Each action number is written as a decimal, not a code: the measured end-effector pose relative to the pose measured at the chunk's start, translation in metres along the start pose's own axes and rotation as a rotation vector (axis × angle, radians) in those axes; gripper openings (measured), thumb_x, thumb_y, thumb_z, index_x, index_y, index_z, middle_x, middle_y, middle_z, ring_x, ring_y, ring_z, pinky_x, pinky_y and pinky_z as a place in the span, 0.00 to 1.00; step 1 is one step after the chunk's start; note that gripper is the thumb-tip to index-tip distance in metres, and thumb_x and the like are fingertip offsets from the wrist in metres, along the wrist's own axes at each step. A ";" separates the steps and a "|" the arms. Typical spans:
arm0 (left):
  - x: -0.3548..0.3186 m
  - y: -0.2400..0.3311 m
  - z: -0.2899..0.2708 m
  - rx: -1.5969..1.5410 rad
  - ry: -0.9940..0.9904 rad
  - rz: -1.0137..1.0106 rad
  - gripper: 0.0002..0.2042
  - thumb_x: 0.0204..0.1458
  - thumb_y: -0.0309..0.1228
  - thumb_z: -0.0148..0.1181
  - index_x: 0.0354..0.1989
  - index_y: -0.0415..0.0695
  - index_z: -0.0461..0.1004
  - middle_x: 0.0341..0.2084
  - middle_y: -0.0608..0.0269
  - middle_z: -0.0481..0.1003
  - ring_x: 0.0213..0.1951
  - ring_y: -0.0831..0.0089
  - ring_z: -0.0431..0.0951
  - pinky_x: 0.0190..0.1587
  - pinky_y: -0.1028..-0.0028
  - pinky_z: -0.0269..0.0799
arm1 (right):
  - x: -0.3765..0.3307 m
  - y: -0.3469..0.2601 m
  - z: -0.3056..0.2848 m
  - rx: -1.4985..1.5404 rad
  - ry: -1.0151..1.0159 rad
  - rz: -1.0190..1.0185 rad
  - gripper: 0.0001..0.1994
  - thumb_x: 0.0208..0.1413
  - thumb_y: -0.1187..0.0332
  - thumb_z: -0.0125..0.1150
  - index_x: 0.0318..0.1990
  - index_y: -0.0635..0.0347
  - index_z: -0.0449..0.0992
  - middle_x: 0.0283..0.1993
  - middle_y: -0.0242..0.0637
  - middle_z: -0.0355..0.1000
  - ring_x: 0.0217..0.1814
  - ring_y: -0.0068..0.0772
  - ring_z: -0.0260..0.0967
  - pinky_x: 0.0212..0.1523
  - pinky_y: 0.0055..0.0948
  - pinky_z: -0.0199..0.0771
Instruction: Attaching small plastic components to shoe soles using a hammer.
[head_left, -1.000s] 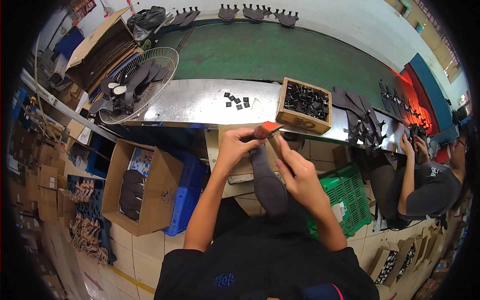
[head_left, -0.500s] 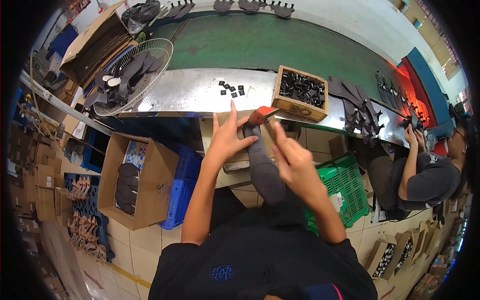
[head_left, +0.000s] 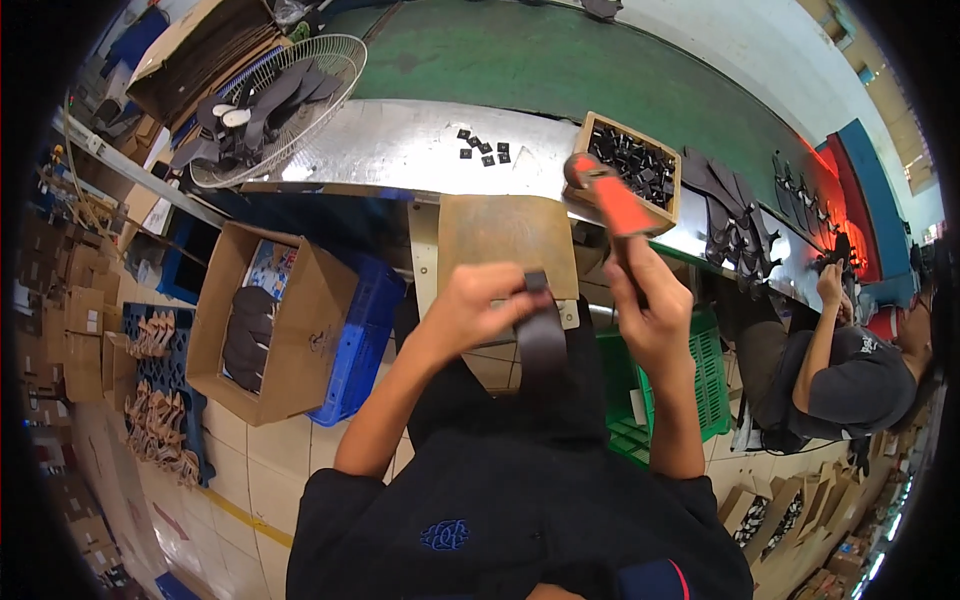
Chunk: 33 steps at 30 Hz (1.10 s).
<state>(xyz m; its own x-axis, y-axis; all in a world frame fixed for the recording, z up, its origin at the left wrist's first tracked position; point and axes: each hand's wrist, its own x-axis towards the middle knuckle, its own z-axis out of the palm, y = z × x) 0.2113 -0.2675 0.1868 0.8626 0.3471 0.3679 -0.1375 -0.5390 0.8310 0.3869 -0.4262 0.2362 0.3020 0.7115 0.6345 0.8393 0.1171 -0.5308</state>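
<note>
My left hand (head_left: 475, 310), partly blurred, is closed on the narrow end of a dark grey shoe insole (head_left: 543, 350). The insole hangs over the near edge of a tan work board (head_left: 508, 230), its lower part smeared by motion. To the right, my right hand (head_left: 655, 310) grips the handle of a hammer (head_left: 618, 200) with a red head, raised in front of a wooden box (head_left: 672, 215). That box holds many small black pieces (head_left: 630, 160). Several small black square pieces (head_left: 487, 150) lie loose on the metal bench top beyond the board.
A wire basket (head_left: 350, 75) of dark insoles stands at the far left of the metal bench (head_left: 400, 130). Behind runs a green conveyor belt (head_left: 470, 60). More insoles (head_left: 725, 200) lie at right, near a seated co-worker (head_left: 850, 360). A cardboard box (head_left: 300, 345) and green crate (head_left: 712, 375) flank me.
The hammer has lifted from the insole's narrow end and swung right. My left hand, spread before, has closed on the insole and drawn it back off the board. The view has shifted.
</note>
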 end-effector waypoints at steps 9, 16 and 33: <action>-0.061 0.120 0.006 -0.781 -0.117 -0.438 0.14 0.66 0.37 0.55 0.38 0.36 0.76 0.31 0.62 0.76 0.35 0.78 0.75 0.39 0.76 0.69 | -0.004 0.013 0.039 -0.361 -0.399 -0.374 0.22 0.62 0.66 0.61 0.63 0.57 0.72 0.48 0.44 0.76 0.54 0.45 0.73 0.50 0.41 0.74; -0.068 0.128 0.009 -1.217 -0.321 -0.622 0.16 0.70 0.39 0.46 0.44 0.38 0.74 0.40 0.63 0.75 0.44 0.78 0.74 0.48 0.76 0.69 | -0.041 -0.056 0.029 1.390 -0.616 0.464 0.27 0.63 0.43 0.56 0.39 0.65 0.77 0.43 0.48 0.74 0.51 0.47 0.72 0.58 0.47 0.70; -0.004 0.061 -0.055 -0.251 0.539 -0.336 0.18 0.67 0.41 0.48 0.35 0.37 0.74 0.31 0.56 0.77 0.35 0.73 0.74 0.41 0.73 0.70 | -0.009 0.059 -0.050 0.485 -0.066 0.496 0.26 0.66 0.48 0.56 0.56 0.64 0.76 0.50 0.37 0.76 0.51 0.29 0.74 0.53 0.30 0.72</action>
<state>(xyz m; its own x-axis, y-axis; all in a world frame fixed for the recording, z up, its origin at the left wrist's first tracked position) 0.1725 -0.2601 0.2590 0.5241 0.8334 0.1753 -0.0690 -0.1636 0.9841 0.4561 -0.4606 0.2272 0.5564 0.8000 0.2247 0.3077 0.0528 -0.9500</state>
